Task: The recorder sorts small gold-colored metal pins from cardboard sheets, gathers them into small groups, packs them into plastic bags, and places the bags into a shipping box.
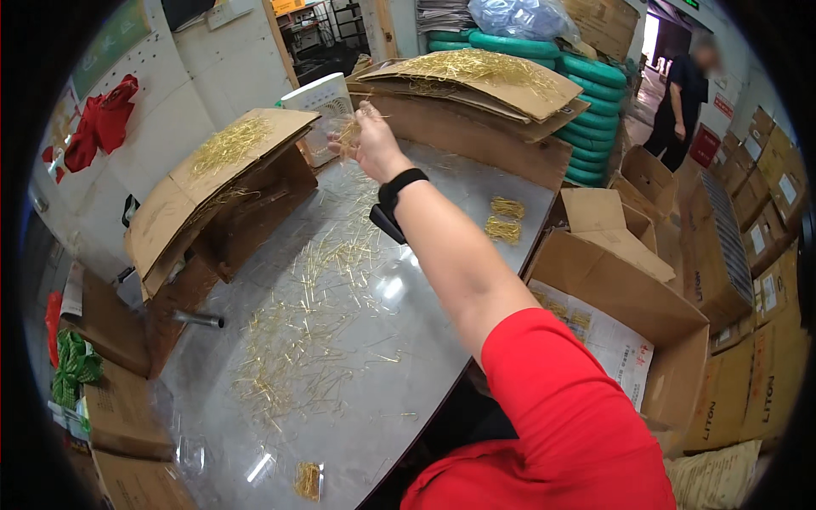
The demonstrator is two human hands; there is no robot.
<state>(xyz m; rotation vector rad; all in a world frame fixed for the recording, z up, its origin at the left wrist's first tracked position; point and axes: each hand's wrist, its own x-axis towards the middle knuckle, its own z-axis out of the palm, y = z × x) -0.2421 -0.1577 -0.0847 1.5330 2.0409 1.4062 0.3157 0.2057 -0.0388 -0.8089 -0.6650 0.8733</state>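
My right hand (pixel 372 143) is stretched far over the grey table (pixel 408 280), with a dark watch on its wrist. Its fingers are curled round a loose bunch of thin gold wire hooks (pixel 344 138), near a white fan. Many more gold wire hooks (pixel 327 272) lie scattered in a long band on the tabletop beneath the arm. A small bundle (pixel 308 481) of gold pieces sits at the near edge. Two neat gold bundles (pixel 503 229) rest at the right side of the table. My left hand is out of sight.
Gold wires are heaped on a cardboard sheet (pixel 280 127) at left and another (pixel 544 98) at the back. Behind my hand stands the white fan (pixel 333 95). An open carton (pixel 680 340) with gold bundles is at right. A person (pixel 680 93) stands in the far right passage.
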